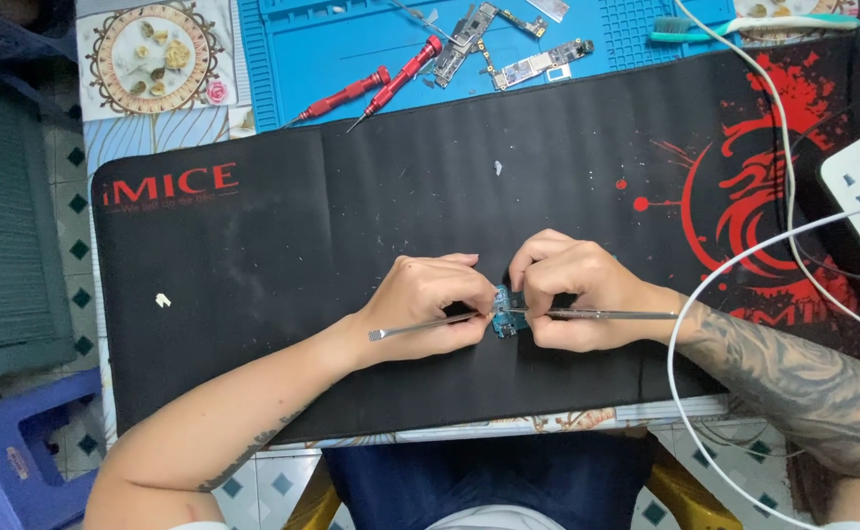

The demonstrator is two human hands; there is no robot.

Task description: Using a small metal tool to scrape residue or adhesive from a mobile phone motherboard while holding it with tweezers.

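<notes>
Half-hidden small blue board (505, 321) between hands

Seen from above, both forearms were bare to past the elbow, with no sleeves, gloves, watch or rings visible. The right forearm carried a dense grey-black tattoo that wrapped it from just above the wrist to the frame's edge, in scaled, swirling shading. The left forearm bore a slimmer dark tattoo along its underside near the elbow, a narrow trailing line. The left hand (430, 309) and right hand (577, 291) were unmarked, with short, plain fingernails. At the bottom of the frame the person wore dark navy trousers or shorts and the hem of a white top.
</notes>
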